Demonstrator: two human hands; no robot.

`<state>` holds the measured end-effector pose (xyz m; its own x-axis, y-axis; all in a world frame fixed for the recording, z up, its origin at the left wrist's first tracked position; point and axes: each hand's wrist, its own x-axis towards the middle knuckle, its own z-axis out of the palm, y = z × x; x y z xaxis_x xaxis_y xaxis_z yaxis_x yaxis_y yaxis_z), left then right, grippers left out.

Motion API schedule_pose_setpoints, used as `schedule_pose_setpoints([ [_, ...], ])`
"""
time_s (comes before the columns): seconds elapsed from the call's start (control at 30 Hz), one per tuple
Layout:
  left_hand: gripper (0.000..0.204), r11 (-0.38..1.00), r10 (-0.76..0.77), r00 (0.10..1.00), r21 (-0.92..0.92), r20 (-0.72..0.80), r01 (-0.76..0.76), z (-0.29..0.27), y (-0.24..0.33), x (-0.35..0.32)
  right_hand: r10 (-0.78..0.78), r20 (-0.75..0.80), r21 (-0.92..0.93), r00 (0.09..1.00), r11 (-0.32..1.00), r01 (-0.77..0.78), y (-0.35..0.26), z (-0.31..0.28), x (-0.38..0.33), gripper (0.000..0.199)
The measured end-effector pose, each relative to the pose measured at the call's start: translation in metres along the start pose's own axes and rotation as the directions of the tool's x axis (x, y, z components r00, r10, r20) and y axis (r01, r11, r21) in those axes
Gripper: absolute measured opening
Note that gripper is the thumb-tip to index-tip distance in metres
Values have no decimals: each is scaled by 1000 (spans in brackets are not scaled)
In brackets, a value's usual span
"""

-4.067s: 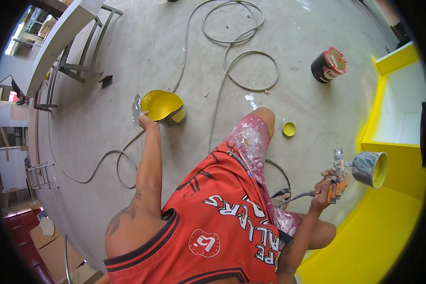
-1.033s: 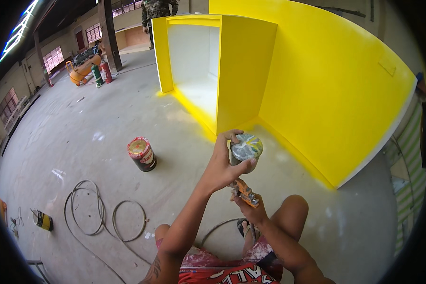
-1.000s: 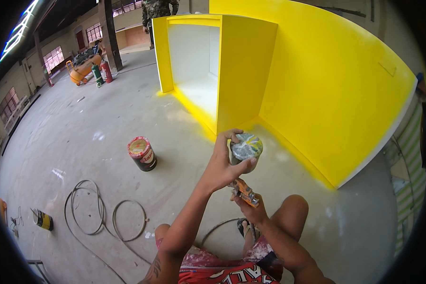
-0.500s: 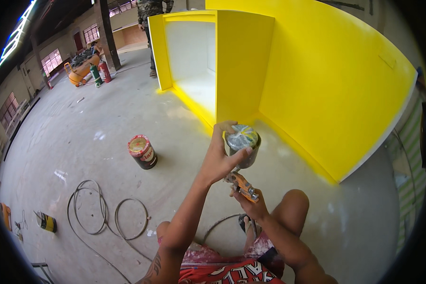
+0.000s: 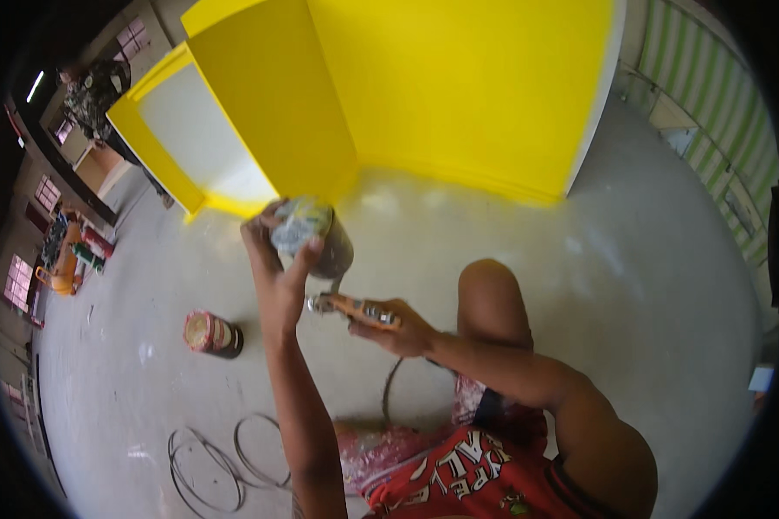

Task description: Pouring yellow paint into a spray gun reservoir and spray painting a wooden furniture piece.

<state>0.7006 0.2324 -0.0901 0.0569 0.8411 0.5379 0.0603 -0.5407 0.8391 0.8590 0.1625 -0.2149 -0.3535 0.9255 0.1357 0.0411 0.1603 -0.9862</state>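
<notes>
My left hand (image 5: 279,298) is wrapped over the top of a spray gun's paint cup (image 5: 336,253), its thumb and fingers on the paint-smeared lid (image 5: 299,225). The cup is tilted, above and slightly left of the orange-and-metal spray gun (image 5: 355,309) it belongs to. Around the gun's grip my right hand (image 5: 407,333) is closed; some of its fingers are hidden behind the gun. An air hose (image 5: 389,394) comes down below the gun toward my legs.
Ahead stand a large yellow panel (image 5: 459,86) and a yellow cabinet (image 5: 277,104) with a white inside. A paint can (image 5: 212,336) and coiled hose (image 5: 203,471) lie left on the concrete floor. Farther left are a person (image 5: 95,104) and an orange compressor (image 5: 59,272). A striped curtain (image 5: 718,104) hangs right.
The view has turned to the right, so the panel, cabinet and person sit farther left. My hands have swung left in the picture with the spray gun, which now lies more level.
</notes>
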Motion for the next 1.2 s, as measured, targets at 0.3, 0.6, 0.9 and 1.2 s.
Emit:
schedule_pose_setpoints([
  [0.3, 51, 990, -70, 996, -119, 49, 76, 25, 10, 11, -68, -70, 70, 995, 995, 73, -8, -13, -2, 31],
  [0.6, 49, 996, -72, 990, -51, 125, 79, 50, -9, 34, -66, -63, 125, 996, 989, 73, 7, -46, 5, 24],
  [0.9, 59, 979, -15, 949, -188, 316, 78, 67, -58, 76, -29, -73, 118, 997, 992, 38, 21, -75, 21, 28],
  [1.2, 79, 996, 88, 958, -40, 274, -80, 106, -121, 145, -68, -205, 231, 976, 966, 115, 26, -147, 92, 19],
])
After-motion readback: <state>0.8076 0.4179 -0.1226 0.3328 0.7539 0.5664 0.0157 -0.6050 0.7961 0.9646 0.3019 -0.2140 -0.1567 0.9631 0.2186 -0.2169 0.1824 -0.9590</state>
